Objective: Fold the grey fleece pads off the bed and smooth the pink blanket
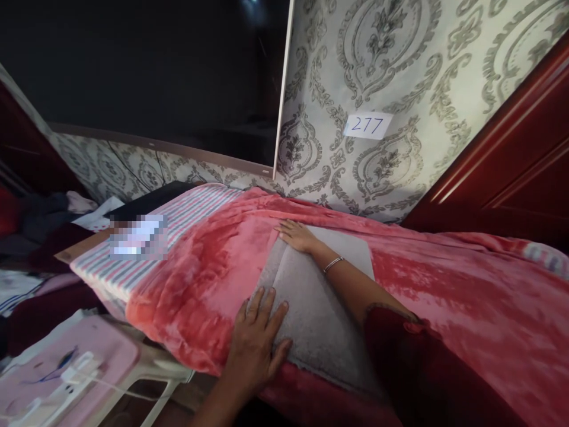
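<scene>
A flat grey piece of plush cloth (311,302) lies on the red blanket (213,267); its exact kind is unclear. Its left edge looks folded over, and a paler strip shows along its far right side. My left hand (260,332) rests flat at the near left edge of the cloth, fingers spread. At the far left corner lies my right hand (297,235), palm down with the fingers stretched out. A bracelet circles the right wrist, and a dark red sleeve covers part of the cloth's right side.
A striped cover (178,216) with a blurred-out item on it lies to the left. At lower left, a pink-topped stool (111,344) bears a white power strip (75,370) with a cable. Behind are a large dark screen (155,71), patterned wall and red wooden panel (502,148).
</scene>
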`<state>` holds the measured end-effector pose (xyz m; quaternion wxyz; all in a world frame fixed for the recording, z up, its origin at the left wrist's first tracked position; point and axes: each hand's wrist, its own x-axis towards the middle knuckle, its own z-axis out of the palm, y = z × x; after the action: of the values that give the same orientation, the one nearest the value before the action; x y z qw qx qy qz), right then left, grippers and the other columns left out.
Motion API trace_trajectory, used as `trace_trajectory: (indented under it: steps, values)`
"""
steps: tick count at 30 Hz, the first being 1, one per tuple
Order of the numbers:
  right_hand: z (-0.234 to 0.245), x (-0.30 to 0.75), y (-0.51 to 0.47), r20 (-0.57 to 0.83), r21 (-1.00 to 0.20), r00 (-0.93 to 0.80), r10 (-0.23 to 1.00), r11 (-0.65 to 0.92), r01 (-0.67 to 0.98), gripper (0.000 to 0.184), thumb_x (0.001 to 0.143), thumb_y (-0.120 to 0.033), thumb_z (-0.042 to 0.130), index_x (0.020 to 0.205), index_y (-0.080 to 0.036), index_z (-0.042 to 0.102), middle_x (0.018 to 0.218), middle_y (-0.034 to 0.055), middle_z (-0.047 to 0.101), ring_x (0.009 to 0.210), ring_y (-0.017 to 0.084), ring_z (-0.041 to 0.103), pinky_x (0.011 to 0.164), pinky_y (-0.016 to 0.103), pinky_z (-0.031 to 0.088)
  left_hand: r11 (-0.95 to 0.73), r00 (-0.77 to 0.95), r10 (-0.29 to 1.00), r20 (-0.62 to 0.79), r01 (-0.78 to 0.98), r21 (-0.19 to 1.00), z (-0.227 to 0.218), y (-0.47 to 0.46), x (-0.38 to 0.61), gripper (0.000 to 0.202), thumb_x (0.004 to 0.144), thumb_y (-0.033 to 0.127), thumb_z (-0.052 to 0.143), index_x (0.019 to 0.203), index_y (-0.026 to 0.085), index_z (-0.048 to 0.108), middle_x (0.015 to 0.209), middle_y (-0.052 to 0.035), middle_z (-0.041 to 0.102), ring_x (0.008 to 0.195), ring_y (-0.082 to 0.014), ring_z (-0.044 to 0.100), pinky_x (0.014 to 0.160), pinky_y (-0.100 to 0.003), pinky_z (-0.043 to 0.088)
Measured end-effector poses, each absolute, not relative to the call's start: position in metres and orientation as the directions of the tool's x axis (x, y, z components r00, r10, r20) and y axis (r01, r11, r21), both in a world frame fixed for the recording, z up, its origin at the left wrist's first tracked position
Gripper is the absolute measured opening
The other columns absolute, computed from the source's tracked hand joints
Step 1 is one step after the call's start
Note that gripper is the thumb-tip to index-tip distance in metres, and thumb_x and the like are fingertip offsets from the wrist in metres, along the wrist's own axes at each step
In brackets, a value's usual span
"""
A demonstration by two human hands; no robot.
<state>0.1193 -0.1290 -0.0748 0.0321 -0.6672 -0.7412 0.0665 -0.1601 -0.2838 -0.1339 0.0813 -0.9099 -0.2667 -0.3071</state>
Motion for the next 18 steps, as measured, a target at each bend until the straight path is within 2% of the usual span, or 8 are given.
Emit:
trace_trajectory:
  steps: [5, 9, 12, 15, 18]
  values:
    - [-0.078, 0.123, -0.124, -0.022, -0.148, -0.079, 0.997, 0.075, 0.986, 0.053, 0.108, -0.045, 0.027, 0.158, -0.033, 0.038, 0.168, 0.002, 0.024, 0.154, 0.024, 0.022, 0.124, 0.049, 0.02, -0.846, 0.656, 0.437, 0.615, 0.532, 0.033, -0.136, -0.283, -0.159, 0.053, 0.094, 0.035, 0.054, 0.146, 0.023, 0.054, 0.157, -0.0114, 0.047, 0.148, -0.0327, 0.034, 0.112, -0.049, 0.033]
    - [-0.069, 0.117, -0.128, -0.032, -0.133, -0.063, 0.998, 0.058, 0.989, 0.052, 0.108, -0.043, 0.028, 0.158, -0.03, 0.04, 0.168, 0.0029, 0.022, 0.155, 0.025, 0.017, 0.125, 0.051, 0.017, -0.845, 0.652, 0.44, 0.618, 0.534, 0.039, -0.139, -0.282, -0.159, 0.053, 0.094, 0.036, 0.054, 0.146, 0.024, 0.055, 0.156, -0.0111, 0.049, 0.147, -0.0329, 0.036, 0.111, -0.05, 0.035]
    - [-0.059, 0.111, -0.14, 0.036, -0.116, -0.049, 0.998, 0.052, 0.992, 0.053, 0.108, -0.041, 0.032, 0.158, -0.026, 0.039, 0.168, 0.0063, 0.023, 0.156, 0.026, 0.014, 0.125, 0.053, 0.015, -0.846, 0.652, 0.455, 0.606, 0.529, 0.066, -0.14, -0.28, -0.159, 0.053, 0.094, 0.037, 0.054, 0.145, 0.025, 0.055, 0.156, -0.0104, 0.049, 0.147, -0.033, 0.037, 0.111, -0.05, 0.037]
    - [-0.057, 0.103, -0.172, 0.139, -0.129, -0.113, 0.984, 0.131, 0.983, 0.056, 0.105, -0.039, 0.04, 0.158, -0.019, 0.04, 0.167, 0.0123, 0.025, 0.155, 0.028, 0.017, 0.125, 0.051, 0.02, -0.842, 0.655, 0.482, 0.581, 0.53, 0.101, -0.138, -0.279, -0.158, 0.052, 0.093, 0.038, 0.056, 0.145, 0.026, 0.056, 0.156, -0.0105, 0.049, 0.147, -0.0338, 0.038, 0.112, -0.051, 0.037]
    - [-0.066, 0.092, -0.227, 0.152, -0.18, -0.208, 0.966, 0.234, 0.956, 0.059, 0.103, -0.04, 0.045, 0.154, -0.011, 0.044, 0.165, 0.0183, 0.027, 0.154, 0.029, 0.022, 0.125, 0.048, 0.023, -0.841, 0.663, 0.505, 0.553, 0.522, 0.143, -0.135, -0.28, -0.157, 0.053, 0.093, 0.038, 0.057, 0.145, 0.026, 0.056, 0.156, -0.0112, 0.048, 0.146, -0.035, 0.039, 0.113, -0.055, 0.037]
